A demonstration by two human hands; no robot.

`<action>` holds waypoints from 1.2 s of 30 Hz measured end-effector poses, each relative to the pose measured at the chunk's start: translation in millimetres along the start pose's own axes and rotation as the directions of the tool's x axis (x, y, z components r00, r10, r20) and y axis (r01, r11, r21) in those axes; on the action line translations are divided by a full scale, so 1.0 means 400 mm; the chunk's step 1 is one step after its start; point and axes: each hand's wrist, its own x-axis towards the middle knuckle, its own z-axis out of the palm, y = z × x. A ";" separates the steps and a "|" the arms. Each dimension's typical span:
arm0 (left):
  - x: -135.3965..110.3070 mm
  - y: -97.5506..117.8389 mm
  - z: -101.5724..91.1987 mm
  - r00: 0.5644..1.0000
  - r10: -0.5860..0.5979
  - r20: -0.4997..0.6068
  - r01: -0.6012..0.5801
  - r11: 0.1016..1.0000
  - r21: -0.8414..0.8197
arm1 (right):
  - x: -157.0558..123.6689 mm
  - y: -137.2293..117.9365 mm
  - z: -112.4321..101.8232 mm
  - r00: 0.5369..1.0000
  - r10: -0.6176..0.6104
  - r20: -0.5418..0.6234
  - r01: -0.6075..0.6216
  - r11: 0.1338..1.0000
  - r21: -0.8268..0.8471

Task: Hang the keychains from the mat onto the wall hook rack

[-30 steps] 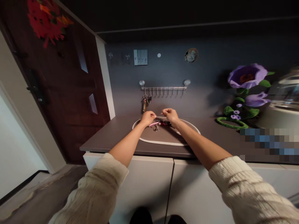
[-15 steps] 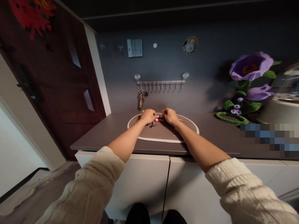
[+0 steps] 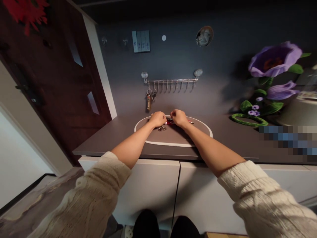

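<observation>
The key bunch (image 3: 168,121) with its red tag is at the back part of the mat (image 3: 173,144), right between our two hands. Our left hand (image 3: 158,118) and our right hand (image 3: 179,117) are close together, almost touching. Both are curled, with the fingertips pinched on the bunch. A few silver keys (image 3: 162,128) from it lie on the mat just under our left hand. The parts are too small for us to tell if anything has come off the ring or gone onto it. So the bunch is in our hands, low on the mat, and it is not on any hook.

The mat is a dark oval with a white edge, and it lies on the desk (image 3: 111,140). Behind the mat, up on the wall, is a hook rack (image 3: 170,80). One set of hanging keys (image 3: 149,99) is on the rack, behind the mat's left end. To the right of the mat, well apart, stands a big purple flower (image 3: 274,61). To the left of the mat is a dark door (image 3: 49,82). Below the mat are the white cupboard doors (image 3: 148,188).
</observation>
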 end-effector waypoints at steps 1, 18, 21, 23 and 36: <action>-0.001 -0.001 -0.002 1.000 0.002 -0.002 -0.002 1.000 0.002 | 0.000 0.000 0.000 1.000 0.000 -0.002 0.000 1.000 -0.001; -0.016 -0.059 -0.069 0.988 0.151 -0.008 -0.144 0.923 -0.358 | -0.005 -0.012 -0.002 0.999 -0.048 -0.009 0.049 0.998 0.036; -0.017 -0.070 -0.080 0.986 0.166 0.007 -0.146 0.887 -0.437 | -0.003 -0.012 0.000 0.998 -0.061 -0.018 0.062 0.996 0.066; -0.018 -0.076 -0.088 0.985 0.173 0.011 -0.147 0.870 -0.471 | -0.002 -0.012 0.001 0.997 -0.070 -0.024 0.072 0.993 0.096; -0.019 -0.073 -0.103 0.984 0.146 -0.101 -0.176 0.749 -0.638 | 0.006 -0.022 0.014 0.987 -0.145 -0.066 0.159 0.857 0.489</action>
